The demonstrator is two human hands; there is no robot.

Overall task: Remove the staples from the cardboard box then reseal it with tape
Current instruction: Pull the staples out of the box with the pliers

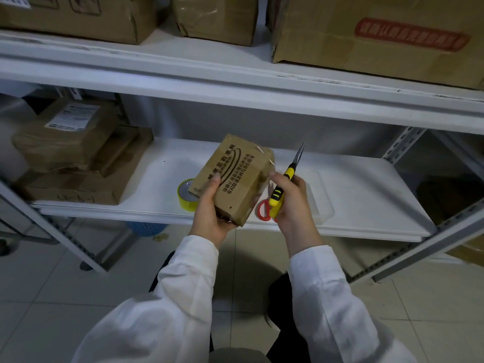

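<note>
Left hand point(210, 205): fingers wrapped around the near lower end of the cardboard box point(234, 179), thumb lying on its printed top face; grip closed and firm, box held tilted in the air above the front edge of the lower shelf point(353, 195), touching nothing else. Right hand point(290, 203): fingers curled shut round the yellow-and-black handles of the needle-nose pliers point(288, 179), forefinger extended to touch the right side of the box; whether the plier tips are parted cannot be told, and they point up and away from the box, not yet on a staple. Staples point(259, 149): small pale metal glints at the far edge and far right corner of the box, still seated. Step in hand, by judgement: staple removal, early. Handling advice: turn the stapled edge toward the pliers, brace the box against the shelf front, nip one leg low and pull straight along it to spare the cardboard. Behind the box, on the shelf near its front edge: roll of yellow tape point(186, 196), left of the box; red-handled scissors point(264, 210), partly hidden by the right hand; clear plastic tray point(320, 203). Far left of shelf: stacked parcels point(76, 150).
</note>
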